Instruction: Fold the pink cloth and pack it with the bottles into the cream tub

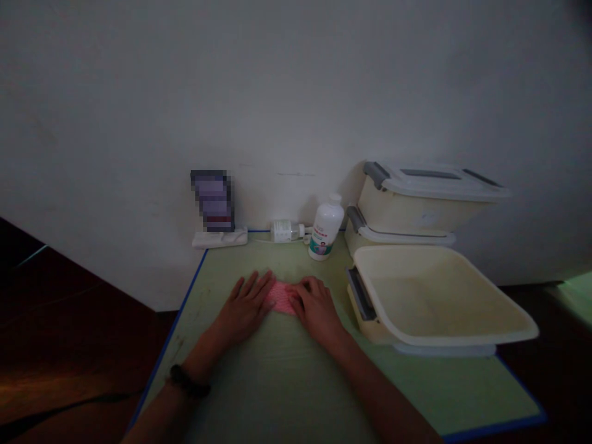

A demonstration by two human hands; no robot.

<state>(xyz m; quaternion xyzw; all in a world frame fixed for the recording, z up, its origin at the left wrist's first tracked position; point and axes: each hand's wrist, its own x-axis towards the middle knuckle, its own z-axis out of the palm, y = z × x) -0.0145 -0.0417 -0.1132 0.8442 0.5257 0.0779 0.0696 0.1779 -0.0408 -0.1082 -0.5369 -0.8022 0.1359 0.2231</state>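
A small pink piece (281,298) with a knit-like texture lies flat on the green tabletop (277,370). My left hand (246,309) rests flat with fingers stretched out, its fingertips and thumb on the piece's left end. At the right end, the fingers and thumb of my right hand (317,308) are bent together, pinching the pink piece's edge. Both ends of the piece are partly hidden under my hands. A dark beaded bracelet (189,382) circles my left wrist.
Beyond my hands stand a white bottle (327,225) and a smaller clear bottle (282,231) on its side. A phone (215,200) with a blurred screen leans in a white stand (219,238). To the right are an uncovered cream bin (370,333) and stacked lidded boxes (407,213) against the wall.
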